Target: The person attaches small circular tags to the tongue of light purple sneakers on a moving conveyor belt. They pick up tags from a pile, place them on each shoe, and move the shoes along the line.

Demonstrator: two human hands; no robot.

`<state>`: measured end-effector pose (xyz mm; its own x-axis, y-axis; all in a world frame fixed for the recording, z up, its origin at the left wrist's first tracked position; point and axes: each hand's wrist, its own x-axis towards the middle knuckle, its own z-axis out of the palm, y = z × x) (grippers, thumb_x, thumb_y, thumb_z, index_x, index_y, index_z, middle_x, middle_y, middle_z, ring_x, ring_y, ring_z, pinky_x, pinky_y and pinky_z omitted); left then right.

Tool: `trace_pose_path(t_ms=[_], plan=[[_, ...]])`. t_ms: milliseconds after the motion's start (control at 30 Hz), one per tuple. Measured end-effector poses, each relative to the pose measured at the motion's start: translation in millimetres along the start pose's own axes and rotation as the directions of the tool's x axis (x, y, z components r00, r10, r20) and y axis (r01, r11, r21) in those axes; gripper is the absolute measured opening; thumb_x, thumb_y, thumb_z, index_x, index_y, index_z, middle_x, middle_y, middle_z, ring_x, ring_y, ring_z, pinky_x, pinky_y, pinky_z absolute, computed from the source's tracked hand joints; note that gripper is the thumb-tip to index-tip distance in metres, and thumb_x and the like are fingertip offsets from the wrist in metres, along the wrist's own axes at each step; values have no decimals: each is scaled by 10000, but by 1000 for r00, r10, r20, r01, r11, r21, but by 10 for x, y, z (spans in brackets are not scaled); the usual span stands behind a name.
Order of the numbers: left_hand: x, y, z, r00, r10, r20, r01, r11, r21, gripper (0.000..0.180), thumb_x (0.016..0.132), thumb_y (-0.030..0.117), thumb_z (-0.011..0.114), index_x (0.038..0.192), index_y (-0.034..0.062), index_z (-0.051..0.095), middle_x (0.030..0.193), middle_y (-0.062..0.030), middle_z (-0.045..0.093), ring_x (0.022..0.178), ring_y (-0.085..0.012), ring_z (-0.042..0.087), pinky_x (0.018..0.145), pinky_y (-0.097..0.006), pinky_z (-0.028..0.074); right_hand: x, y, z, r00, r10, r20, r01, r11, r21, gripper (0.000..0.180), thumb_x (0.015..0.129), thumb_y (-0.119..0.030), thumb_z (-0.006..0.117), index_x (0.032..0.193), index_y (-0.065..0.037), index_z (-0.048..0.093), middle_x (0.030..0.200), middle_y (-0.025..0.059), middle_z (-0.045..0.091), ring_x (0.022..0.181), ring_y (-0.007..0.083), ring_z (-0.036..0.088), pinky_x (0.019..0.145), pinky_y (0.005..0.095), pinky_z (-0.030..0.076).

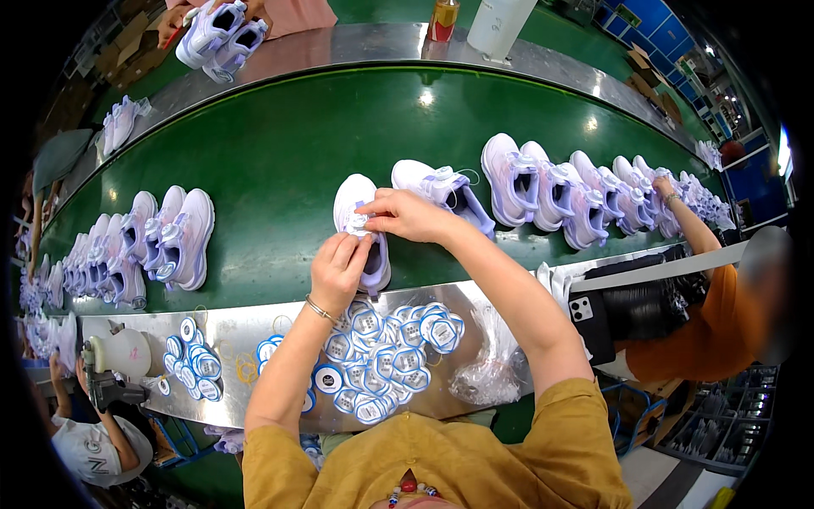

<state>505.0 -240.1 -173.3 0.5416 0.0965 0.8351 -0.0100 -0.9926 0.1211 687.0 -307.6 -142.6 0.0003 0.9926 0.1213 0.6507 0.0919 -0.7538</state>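
A: What are the two hands doing on the belt?

B: Both are working on one white and lilac shoe [360,222] that is lying toe-away near the front edge of the green conveyor belt [297,144]. The left hand [339,270] is curling its fingers closed around the tongue and lace area, pinching something small there; I cannot tell exactly what. The right hand [407,214] is reaching across from the right, fingers bent and closing on the same spot at the top of the shoe.

A: Is the shoe standing alone?

B: No, a second shoe [443,193] of the same kind is lying just beside it on the right, partly hidden behind the right hand. More pairs [555,191] are sitting further toward the belt's right end, and another group [170,237] is lined up toward the left end.

A: And in front of the belt?

B: A metal ledge [254,327] is running along the front edge. A heap of round blue and white tags [390,356] is lying on it right under the forearms, with a smaller pile [193,360] toward its left end and a crumpled clear bag [487,373] to the right.

A: Anyone else around?

B: A person in orange [695,331] is reaching for shoes at the right end, and another person is holding a pair [219,36] at the far edge
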Motion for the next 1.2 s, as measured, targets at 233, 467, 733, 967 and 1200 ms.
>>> trace_pose_path(t_ms=[233, 467, 733, 967, 1200], plan=[[-83, -7, -129, 969, -245, -41, 244, 969, -38, 354, 670, -48, 651, 1019, -7, 609, 935, -117, 565, 876, -303, 561, 755, -375, 478, -631, -473, -318, 851, -63, -521, -108, 951, -291, 220, 820, -118, 646, 1011, -13, 611, 815, 97, 553, 705, 213, 567, 612, 326, 463], [30, -154, 43, 921, -382, 73, 386, 921, -50, 365, 713, -46, 622, 1071, -6, 566, 1030, -162, 572, 943, -337, 553, 806, -389, 468, -1311, -69, -223, 912, -19, -409, -267, 729, -630, 213, 723, -173, 673, 849, -22, 593, 1133, 192, 505, 997, 352, 510, 804, 418, 460], [506, 195, -115, 925, -373, 65, 377, 924, -64, 535, 689, 31, 695, 1183, -22, 496, 1151, -176, 510, 1072, -338, 484, 904, -392, 414, -1190, -495, -145, 730, 338, -594, -448, 893, -42, 440, 748, -265, 716, 1068, -10, 553, 1030, 140, 561, 900, 295, 578, 747, 381, 472], [409, 377, 432, 682, -668, 298, 725, 566, -391, 476, 744, -30, 591, 1191, -29, 426, 1040, -184, 549, 929, -298, 581, 754, -346, 484, -806, 38, 48, 722, 261, -641, -188, 965, 182, 354, 750, -6, 589, 1100, -13, 537, 1044, 125, 593, 878, 255, 616, 741, 339, 497], [307, 251, 375, 757, -553, 348, 652, 673, -349, 195, 720, -61, 554, 912, -35, 574, 1021, -151, 559, 861, -283, 591, 700, -335, 487, -845, 26, 31, 811, 115, -574, -133, 991, 11, 231, 770, -19, 608, 1001, -26, 614, 1034, 114, 579, 880, 268, 616, 740, 324, 495]])
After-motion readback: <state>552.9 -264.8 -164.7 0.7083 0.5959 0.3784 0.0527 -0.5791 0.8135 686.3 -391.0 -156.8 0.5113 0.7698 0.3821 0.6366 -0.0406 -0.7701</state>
